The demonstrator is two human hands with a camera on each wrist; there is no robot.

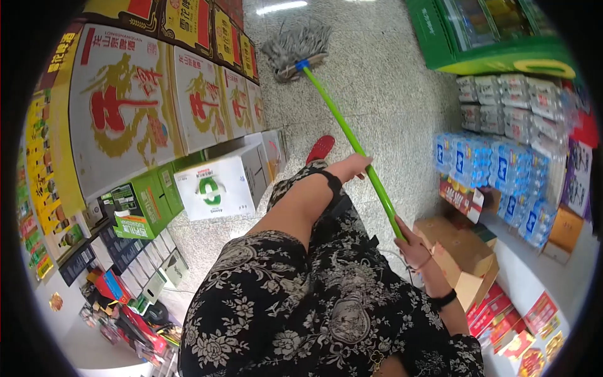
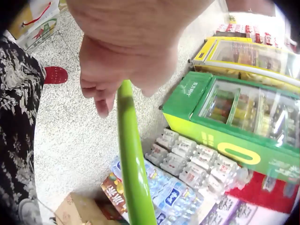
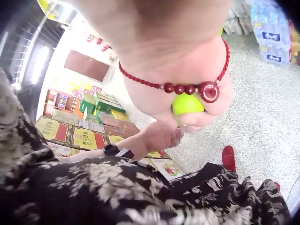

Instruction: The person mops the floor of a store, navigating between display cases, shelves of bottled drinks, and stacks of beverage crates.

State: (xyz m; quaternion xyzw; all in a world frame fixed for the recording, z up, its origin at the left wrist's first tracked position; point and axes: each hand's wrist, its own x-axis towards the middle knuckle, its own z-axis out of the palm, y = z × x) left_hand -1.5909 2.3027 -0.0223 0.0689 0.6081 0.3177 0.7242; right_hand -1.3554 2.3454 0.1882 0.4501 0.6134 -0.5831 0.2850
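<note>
A mop with a bright green handle [image 1: 342, 119] slants across the head view. Its grey string head [image 1: 298, 50] lies spread on the speckled floor, joined by a blue collar. My left hand [image 1: 353, 167] grips the handle about midway; in the left wrist view the fingers of this hand [image 2: 124, 65] curl round the green pole. Higher up, near the handle's top end, my right hand [image 1: 414, 246] holds on. From the right wrist view, the rounded green handle end [image 3: 187, 103] shows in the palm, below a red beaded bracelet [image 3: 180, 88].
Stacked beer cartons [image 1: 125, 94] line the left side, with a white box [image 1: 217, 185] jutting out low. At right stand a green freezer [image 2: 225, 117], wrapped water bottles [image 1: 490, 163] and an opened cardboard box [image 1: 455, 251]. A red shoe [image 1: 321, 149] is on the floor.
</note>
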